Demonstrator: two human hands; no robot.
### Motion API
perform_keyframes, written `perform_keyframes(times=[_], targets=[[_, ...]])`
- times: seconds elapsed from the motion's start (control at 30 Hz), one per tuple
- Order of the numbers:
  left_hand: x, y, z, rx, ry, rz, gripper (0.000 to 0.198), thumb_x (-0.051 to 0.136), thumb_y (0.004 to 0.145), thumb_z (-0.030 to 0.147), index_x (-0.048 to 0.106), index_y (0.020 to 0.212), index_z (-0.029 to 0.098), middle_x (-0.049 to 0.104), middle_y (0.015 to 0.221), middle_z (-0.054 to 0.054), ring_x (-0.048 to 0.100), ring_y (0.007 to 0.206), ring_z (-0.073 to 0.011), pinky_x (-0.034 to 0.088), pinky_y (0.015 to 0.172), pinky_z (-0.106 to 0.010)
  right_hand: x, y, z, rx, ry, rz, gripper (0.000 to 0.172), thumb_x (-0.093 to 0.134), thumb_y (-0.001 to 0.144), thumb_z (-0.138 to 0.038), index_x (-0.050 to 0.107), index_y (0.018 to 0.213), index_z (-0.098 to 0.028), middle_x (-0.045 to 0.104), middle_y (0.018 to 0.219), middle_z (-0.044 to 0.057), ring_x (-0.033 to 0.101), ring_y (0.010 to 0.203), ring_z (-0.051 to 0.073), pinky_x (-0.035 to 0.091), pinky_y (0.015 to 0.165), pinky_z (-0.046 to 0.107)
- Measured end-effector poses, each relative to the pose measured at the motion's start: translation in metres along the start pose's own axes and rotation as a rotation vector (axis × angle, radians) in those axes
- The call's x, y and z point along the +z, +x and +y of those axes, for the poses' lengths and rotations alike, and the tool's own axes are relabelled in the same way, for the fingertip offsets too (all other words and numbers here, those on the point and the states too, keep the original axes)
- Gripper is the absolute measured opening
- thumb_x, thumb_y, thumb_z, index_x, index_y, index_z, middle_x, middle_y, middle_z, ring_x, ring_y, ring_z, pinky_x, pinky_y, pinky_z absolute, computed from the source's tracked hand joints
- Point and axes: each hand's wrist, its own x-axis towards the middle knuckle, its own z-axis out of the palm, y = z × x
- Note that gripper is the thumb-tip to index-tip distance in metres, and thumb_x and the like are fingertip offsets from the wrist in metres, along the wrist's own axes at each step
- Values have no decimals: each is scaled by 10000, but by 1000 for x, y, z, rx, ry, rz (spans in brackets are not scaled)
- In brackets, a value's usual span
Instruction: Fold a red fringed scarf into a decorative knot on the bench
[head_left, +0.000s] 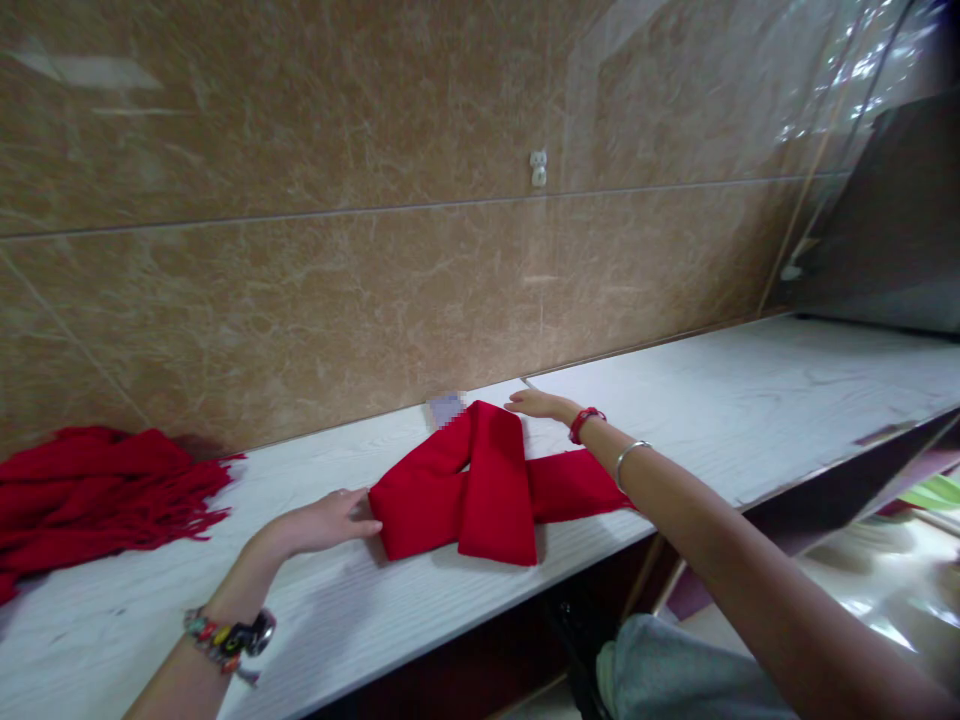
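Note:
A red scarf (499, 490) lies folded on the white counter, its bands crossing in a loop and one end reaching right under my right forearm. My left hand (330, 522) is at the scarf's left corner, thumb and fingers apart, with the fingertips at the fabric's edge. Beyond the scarf's top fold, my right hand (541, 404) is stretched out with its fingers extended, near the cloth and holding nothing. Beaded bands and a watch are on my left wrist; a red band and a silver bangle circle my right arm.
Another red cloth with fringe (112, 495) lies bunched at the left of the white counter (750, 400). A small pale item (446, 408) lies behind the scarf by the tiled wall. At the far right stands a large dark object (892, 230).

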Motion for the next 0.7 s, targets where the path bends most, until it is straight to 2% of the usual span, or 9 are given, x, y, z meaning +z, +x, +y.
perform_keyframes(times=[0.07,0.13,0.27,0.37,0.53,0.7], targets=[[3,0,6,-18,-55,-70,382,537,603,494,631,806,183,675,870,-45,585,839,-251,423,776,-317,7,10,-3,13,77,-28,358,513,753,-430,664,907,-144,673,908,83,585,815,183,443,735,264],[6,3,10,-55,-174,-71,363,537,606,485,620,771,173,674,825,-39,586,805,-242,431,738,-315,11,15,-5,14,155,-51,343,552,712,-436,678,839,-143,682,821,57,576,737,160,442,679,243],[10,11,11,-90,-499,-95,402,589,580,437,588,874,164,669,880,-39,579,871,-229,445,730,-305,12,17,3,27,306,-105,228,591,674,-308,684,771,-124,672,714,27,542,616,120,429,587,223],[14,19,13,-117,-637,-42,462,613,558,419,553,926,146,664,879,-60,585,868,-230,454,708,-307,8,15,18,63,408,-128,162,580,662,-202,682,749,-111,659,658,15,527,568,102,426,558,216],[19,46,32,-156,-640,91,480,590,602,398,506,995,135,645,942,-86,592,868,-217,453,648,-278,-15,1,53,141,541,-102,149,586,653,-154,681,762,-120,671,694,24,546,594,103,443,575,212],[18,99,68,-78,-596,143,356,570,654,309,512,960,136,652,871,-65,606,770,-183,433,563,-237,-51,-20,92,225,581,-35,135,624,639,-190,681,740,-121,676,686,37,561,605,117,456,567,217]])
